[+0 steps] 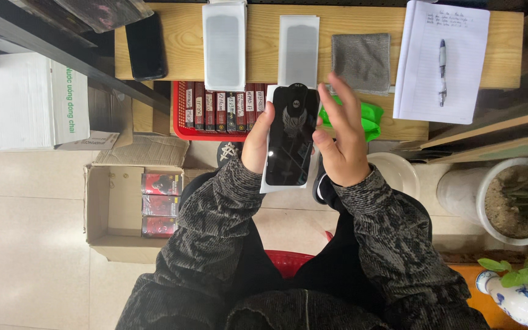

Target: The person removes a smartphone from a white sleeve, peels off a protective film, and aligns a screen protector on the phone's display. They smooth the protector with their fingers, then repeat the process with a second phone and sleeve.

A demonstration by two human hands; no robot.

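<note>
I am holding a dark, glossy phone screen protector (291,135) upright in front of me, above my lap and just short of the desk's (178,36) near edge. My left hand (258,143) is gripping its left edge, thumb curled over the rim and fingers hidden behind. My right hand (341,140) is resting against the right edge with the thumb touching it, while the four fingers are spreading wide and loose above, closing on nothing. The protector is sitting on a white backing card that is showing along its bottom and left side. On the wooden desk beyond, two flat white packets with grey windows are lying side by side: a thicker stack (224,44) on the left, and a thinner packet (299,49) on the right. A black phone (146,46) is lying at the left, a grey cloth (362,61) at the right, and a lined notebook (438,61) with one pen (442,70) on it further right. A green cloth (369,119) is peeking out behind my right hand. Under the desk a red basket (181,116) is holding a row of about eight dark red boxes (224,111), each with a white handwritten label. On the floor at my left, an open cardboard box (114,214) is holding three red and black packs (161,205), stacked one above another.
</note>
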